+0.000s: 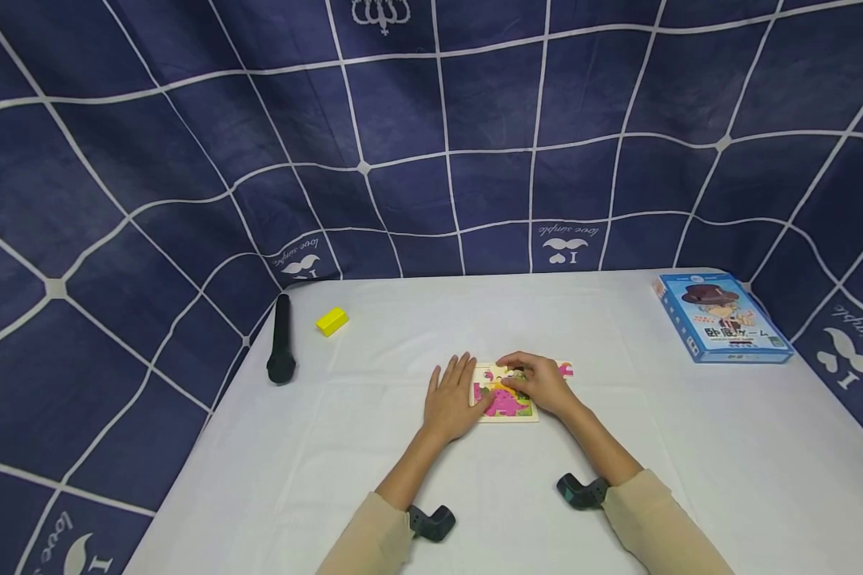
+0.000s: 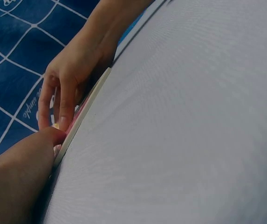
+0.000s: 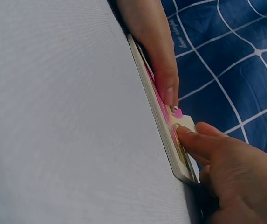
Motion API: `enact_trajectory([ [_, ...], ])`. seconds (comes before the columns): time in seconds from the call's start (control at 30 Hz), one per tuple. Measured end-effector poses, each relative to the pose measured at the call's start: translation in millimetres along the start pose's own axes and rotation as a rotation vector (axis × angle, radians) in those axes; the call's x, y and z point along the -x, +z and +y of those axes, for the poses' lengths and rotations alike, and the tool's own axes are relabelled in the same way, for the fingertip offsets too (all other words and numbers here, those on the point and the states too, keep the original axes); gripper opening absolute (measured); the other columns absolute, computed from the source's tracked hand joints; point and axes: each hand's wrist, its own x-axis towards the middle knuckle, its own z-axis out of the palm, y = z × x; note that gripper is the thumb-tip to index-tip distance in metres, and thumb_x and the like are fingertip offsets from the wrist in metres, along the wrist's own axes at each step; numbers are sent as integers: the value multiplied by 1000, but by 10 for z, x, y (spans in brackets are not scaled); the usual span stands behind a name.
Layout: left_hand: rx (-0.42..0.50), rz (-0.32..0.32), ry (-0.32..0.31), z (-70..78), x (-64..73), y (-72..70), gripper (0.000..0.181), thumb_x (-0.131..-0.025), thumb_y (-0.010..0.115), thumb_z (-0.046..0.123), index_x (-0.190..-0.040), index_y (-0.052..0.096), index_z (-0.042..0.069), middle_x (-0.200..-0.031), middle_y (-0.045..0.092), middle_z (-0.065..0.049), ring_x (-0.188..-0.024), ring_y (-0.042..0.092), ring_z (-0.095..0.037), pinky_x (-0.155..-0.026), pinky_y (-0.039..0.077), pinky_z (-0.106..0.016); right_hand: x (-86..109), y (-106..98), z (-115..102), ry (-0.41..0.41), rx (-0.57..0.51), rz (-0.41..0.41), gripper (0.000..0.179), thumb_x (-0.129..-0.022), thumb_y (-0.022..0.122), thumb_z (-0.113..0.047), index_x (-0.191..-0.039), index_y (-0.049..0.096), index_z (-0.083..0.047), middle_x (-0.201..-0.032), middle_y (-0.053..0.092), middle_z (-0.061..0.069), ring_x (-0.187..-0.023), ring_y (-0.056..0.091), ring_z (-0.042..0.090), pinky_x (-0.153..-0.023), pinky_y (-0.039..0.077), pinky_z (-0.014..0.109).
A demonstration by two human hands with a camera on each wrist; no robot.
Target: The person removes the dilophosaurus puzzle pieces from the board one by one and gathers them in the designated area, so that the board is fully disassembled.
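Observation:
A small wooden jigsaw puzzle point(image 1: 507, 420) with a pink dinosaur picture lies on the white table in the head view. My left hand point(image 1: 449, 403) rests along its left side with the fingers straight, the thumb reaching over the picture. Over the upper right of the board, my right hand point(image 1: 539, 383) pinches a puzzle piece point(image 3: 187, 122) between thumb and fingers. In the right wrist view that piece stands tilted at the board, near the left thumb. Another pink-marked puzzle piece point(image 1: 566, 369) lies just beyond the right hand. The right hand hides part of the picture.
A black microphone point(image 1: 281, 339) lies at the table's left edge, with a yellow block point(image 1: 332, 321) near it. A blue box point(image 1: 722, 318) with a cartoon figure is at the back right. A dark blue gridded curtain point(image 1: 489, 192) hangs behind the table.

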Motion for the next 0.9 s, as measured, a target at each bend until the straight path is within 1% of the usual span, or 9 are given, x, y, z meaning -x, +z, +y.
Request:
enact_trajectory([
  [0.1,-4,-5,-2,-1,-1,-1,73,-89,36,59,-145,31,12,-150,26,-2,-138,17,-20,-111,10,-45,3,0,7,-15,2,5,28,-78,74,-15,-105,68,-15,-94,68,2,-66,49,13,-49,32,21],
  [0.27,-10,-13,0,4,-5,-9,74,-89,36,60,-145,31,12,-150,26,-2,-138,17,-20,-112,9,-44,8,1,29,-28,-11,14,28,-78,74,-14,-106,69,-15,-91,67,2,-52,36,10,-45,28,20],
  [0.47,-9,-3,2,7,1,-22,74,-89,37,60,-144,32,11,-150,27,-3,-138,19,-21,-111,11,-44,6,-8,34,-10,-69,23,28,-79,73,-14,-107,69,-13,-93,68,3,-48,31,7,-42,26,20],
  [0.53,-5,4,3,5,2,-20,74,-89,38,60,-144,32,11,-149,27,-3,-138,20,-21,-111,11,-45,2,-18,30,10,-98,32,28,-79,73,-15,-107,70,-14,-94,69,2,-50,33,6,-42,27,20],
  [0.6,-9,4,2,4,2,-13,74,-89,37,60,-144,32,11,-150,27,-4,-138,19,-21,-111,11,-45,0,-36,13,35,-128,41,28,-79,74,-16,-107,70,-15,-94,68,2,-52,37,6,-43,31,19],
  [0.7,-15,-6,-1,0,-1,6,75,-89,36,61,-145,31,12,-150,26,-3,-138,18,-20,-111,10,-44,4,-86,-36,67,-179,58,28,-79,74,-18,-106,70,-17,-95,67,3,-56,49,7,-47,38,17],
  [0.77,-21,-12,-3,-2,-4,19,75,-89,34,62,-145,30,12,-151,25,-2,-139,17,-19,-112,9,-44,18,-139,-81,78,-222,65,28,-79,74,-18,-107,70,-16,-97,65,6,-59,58,12,-50,44,18],
  [0.83,-18,-12,-5,-6,-5,24,75,-89,34,62,-145,30,12,-151,25,-2,-139,16,-19,-112,8,-43,41,-203,-110,81,-255,70,29,-79,74,-18,-108,69,-14,-99,64,8,-60,62,17,-49,45,19],
  [0.9,-18,-12,-6,-10,-4,22,76,-89,34,63,-145,29,12,-151,24,-2,-139,16,-19,-112,8,-43,73,-275,-119,83,-270,75,31,-79,74,-18,-109,68,-14,-100,63,9,-53,59,14,-43,41,19],
])
